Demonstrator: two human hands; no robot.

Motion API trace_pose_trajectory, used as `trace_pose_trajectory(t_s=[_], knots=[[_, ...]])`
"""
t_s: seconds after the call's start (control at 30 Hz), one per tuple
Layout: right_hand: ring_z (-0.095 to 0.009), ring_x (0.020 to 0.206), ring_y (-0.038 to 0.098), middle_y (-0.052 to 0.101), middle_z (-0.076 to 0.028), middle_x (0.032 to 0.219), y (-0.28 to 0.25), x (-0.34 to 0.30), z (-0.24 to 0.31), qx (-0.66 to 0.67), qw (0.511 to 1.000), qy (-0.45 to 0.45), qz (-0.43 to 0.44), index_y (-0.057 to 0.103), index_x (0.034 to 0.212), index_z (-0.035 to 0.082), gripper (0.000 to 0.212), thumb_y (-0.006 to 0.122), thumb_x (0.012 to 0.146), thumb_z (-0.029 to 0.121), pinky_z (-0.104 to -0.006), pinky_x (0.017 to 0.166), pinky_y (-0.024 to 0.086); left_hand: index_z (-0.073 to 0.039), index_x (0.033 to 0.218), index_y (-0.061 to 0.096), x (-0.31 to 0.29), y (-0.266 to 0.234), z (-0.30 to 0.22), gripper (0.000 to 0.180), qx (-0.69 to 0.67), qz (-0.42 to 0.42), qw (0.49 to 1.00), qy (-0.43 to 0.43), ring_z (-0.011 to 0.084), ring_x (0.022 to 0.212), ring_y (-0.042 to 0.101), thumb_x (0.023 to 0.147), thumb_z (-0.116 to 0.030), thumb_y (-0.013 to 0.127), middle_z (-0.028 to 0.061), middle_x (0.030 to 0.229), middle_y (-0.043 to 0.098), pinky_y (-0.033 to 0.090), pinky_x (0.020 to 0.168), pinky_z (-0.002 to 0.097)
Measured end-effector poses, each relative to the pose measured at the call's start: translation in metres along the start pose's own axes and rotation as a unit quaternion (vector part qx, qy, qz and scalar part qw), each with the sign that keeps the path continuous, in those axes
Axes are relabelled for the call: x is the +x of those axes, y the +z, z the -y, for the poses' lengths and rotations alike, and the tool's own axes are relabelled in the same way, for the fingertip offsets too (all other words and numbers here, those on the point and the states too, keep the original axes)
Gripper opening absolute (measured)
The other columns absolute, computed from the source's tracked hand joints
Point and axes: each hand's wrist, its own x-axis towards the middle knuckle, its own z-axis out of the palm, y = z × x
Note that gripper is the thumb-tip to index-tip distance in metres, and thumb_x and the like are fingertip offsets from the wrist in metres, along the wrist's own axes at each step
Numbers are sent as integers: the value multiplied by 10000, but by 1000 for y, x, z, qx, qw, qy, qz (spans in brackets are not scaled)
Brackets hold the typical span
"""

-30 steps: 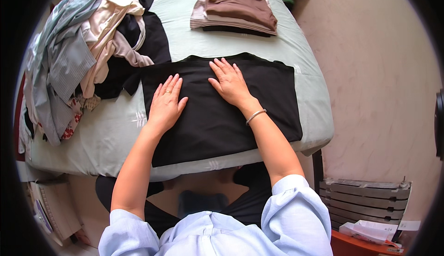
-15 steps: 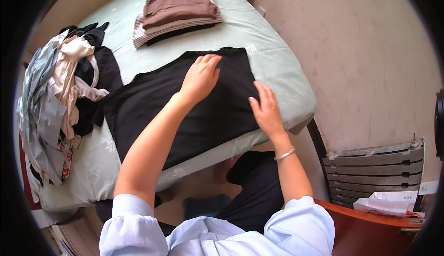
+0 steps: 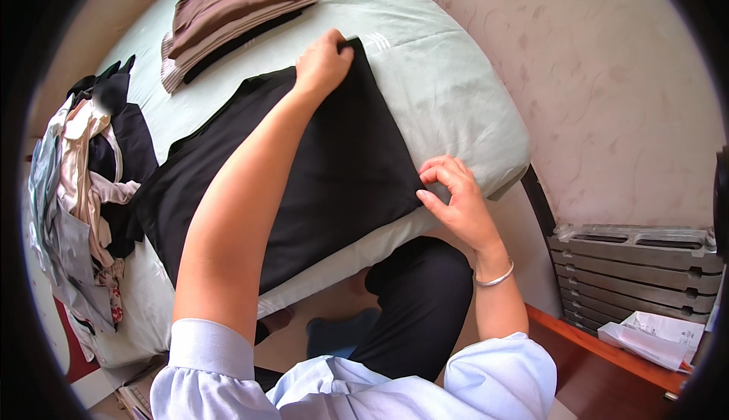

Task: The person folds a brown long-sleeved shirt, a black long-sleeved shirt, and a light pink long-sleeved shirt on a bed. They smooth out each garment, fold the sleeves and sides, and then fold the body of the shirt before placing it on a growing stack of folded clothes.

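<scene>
A black garment [image 3: 342, 162] lies spread flat across the near part of the bed, and its exact kind cannot be told. At its far right corner my left hand [image 3: 325, 63] is closed on the cloth, fingers curled round the edge. My right hand [image 3: 459, 200] is at the near right corner, thumb and forefinger apart beside the edge of the cloth. Its curved fingers do not visibly grip anything. The garment's left end reaches a loose heap of clothes [image 3: 83, 184] in grey-blue, cream, pink and black.
The bed has a pale green sheet [image 3: 456, 101]. Folded clothes [image 3: 235, 10], brown on top with striped and black layers below, sit at the far side. To the right stand a wall [image 3: 592, 93], a grey radiator [image 3: 638, 268] and a reddish wooden piece [image 3: 585, 359] with white paper [image 3: 657, 336].
My left hand has moved from flat on the cloth to the far right corner and closed on it. The right hand has come nearer along the right edge. The whole view has shifted.
</scene>
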Motion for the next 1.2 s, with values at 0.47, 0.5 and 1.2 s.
trace_pose_trajectory(t_s=[0.47,0.5,1.2], knots=[[-108,649,523,595,-44,772,-18,3,-4,109,986,115,52,572,1011,14,131,601,883,18,-274,612,445,-79,966,601,-11,16,5,187,11,-109,993,38,329,948,628,898,-253,587,134,924,676,427,879,453],[-120,645,536,600,-55,766,-17,4,-2,94,986,129,41,569,1025,15,151,596,876,13,-287,612,454,-81,970,603,-10,17,3,186,8,-106,994,38,326,952,627,897,-252,590,131,930,676,426,882,452],[-300,1330,428,492,-109,1404,64,74,24,-249,953,-161,66,533,1330,69,451,619,894,144,-431,1089,338,18,1419,404,-158,-90,41,630,197,13,978,69,267,1446,264,984,-432,477,165,1528,337,182,1183,419]])
